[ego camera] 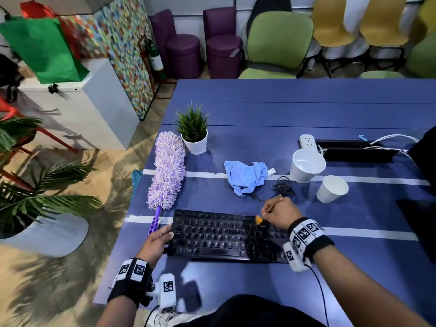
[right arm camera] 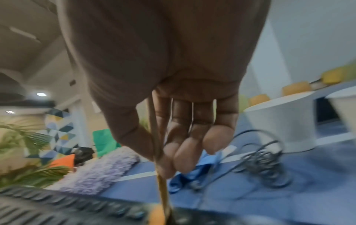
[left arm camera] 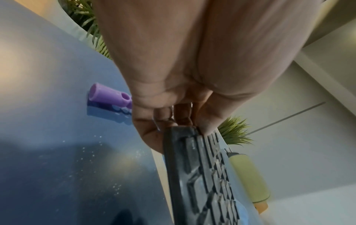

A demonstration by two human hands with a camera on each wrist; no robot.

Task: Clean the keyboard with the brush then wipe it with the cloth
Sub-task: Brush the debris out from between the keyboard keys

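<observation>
1. Left hand grips the near-left end of the keyboard, fingers curled on its edge.
2. Right hand pinches the brush, tip on the top key rows: brushing step.
3. Beyond the fingers lies the cloth, needed next, I judge.

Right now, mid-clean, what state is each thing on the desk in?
keyboard: flat on the table, left end held.
brush: on the top key row, tilted.
cloth: crumpled, untouched behind the keyboard.
duster: lying flat, unused.
left hand: grips the keyboard's left edge.
right hand: pinches the brush.
two white cups: upright, apart.
</observation>
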